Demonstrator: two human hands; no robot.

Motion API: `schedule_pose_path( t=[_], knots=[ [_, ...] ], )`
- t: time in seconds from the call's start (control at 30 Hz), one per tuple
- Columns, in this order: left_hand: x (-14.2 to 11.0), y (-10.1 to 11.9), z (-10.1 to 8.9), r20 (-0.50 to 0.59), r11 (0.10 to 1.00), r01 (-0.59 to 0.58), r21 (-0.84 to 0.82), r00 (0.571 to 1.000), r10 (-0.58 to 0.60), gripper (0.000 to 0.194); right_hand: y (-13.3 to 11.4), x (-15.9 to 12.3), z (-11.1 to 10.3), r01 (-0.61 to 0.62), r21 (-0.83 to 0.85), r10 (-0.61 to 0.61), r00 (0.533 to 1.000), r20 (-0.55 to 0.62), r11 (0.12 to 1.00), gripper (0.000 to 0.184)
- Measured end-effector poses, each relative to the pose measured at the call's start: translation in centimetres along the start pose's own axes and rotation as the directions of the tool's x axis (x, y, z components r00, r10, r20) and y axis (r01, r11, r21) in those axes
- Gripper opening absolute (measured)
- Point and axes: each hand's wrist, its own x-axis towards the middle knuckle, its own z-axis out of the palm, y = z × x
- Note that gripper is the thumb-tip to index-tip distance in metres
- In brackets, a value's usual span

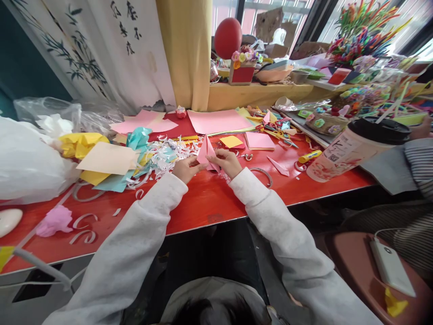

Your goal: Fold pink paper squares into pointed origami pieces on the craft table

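Note:
A piece of folded pink paper (204, 151), pointed at its top, is held upright just above the red table. My left hand (188, 169) pinches its lower left edge between thumb and fingers. On the other side, my right hand (229, 162) grips the right part, its thumb lying across the front of the fold. Behind the hands lie a yellow paper square (231, 142) and a stack of pink square paper (260, 141). To the right of my right hand rests a second folded pink paper piece (278, 166), narrow and pointed.
White paper shreds (165, 155) and crumpled coloured paper (84, 144) cover the left of the red table (209, 203). At the right stand a lidded drink cup (355, 149) and a yellow glue stick (310, 156). A person's striped sleeve (419, 162) shows at the right edge.

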Motion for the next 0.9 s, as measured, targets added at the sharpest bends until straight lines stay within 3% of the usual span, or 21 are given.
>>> schedule_pose_path(
  t=[0.17, 0.33, 0.57, 0.77, 0.9],
  knots=[
    [-0.2, 0.1, 0.3, -0.036, 0.998, 0.052, 0.042, 0.998, -0.051, 0.032, 0.3, -0.1, 0.1, 0.006, -0.054, -0.007, 1.0, -0.018, 0.999, 0.042],
    [-0.2, 0.3, 0.5, 0.048, 0.996, 0.062, -0.065, 0.997, -0.059, 0.031, 0.7, 0.0, 0.0, 0.011, -0.066, -0.016, 0.997, -0.08, 0.998, 0.043],
    [-0.1, 0.2, 0.6, 0.044, 0.998, 0.043, -0.04, 0.998, -0.042, 0.027, 0.5, 0.0, 0.0, -0.027, -0.024, 0.025, 0.997, -0.077, 0.999, 0.041],
    [-0.2, 0.9, -0.2, -0.087, 0.994, 0.003, -0.107, 0.996, -0.013, 0.026, 0.1, -0.1, 0.0, -0.011, -0.047, 0.007, 0.997, -0.081, 0.999, 0.042],
    [-0.5, 1.5, -0.3, -0.09, 0.979, 0.011, -0.205, 0.996, -0.03, 0.024, 0.0, -0.2, 0.0, 0.009, -0.061, -0.013, 0.998, -0.059, 0.998, 0.042]
  ],
)
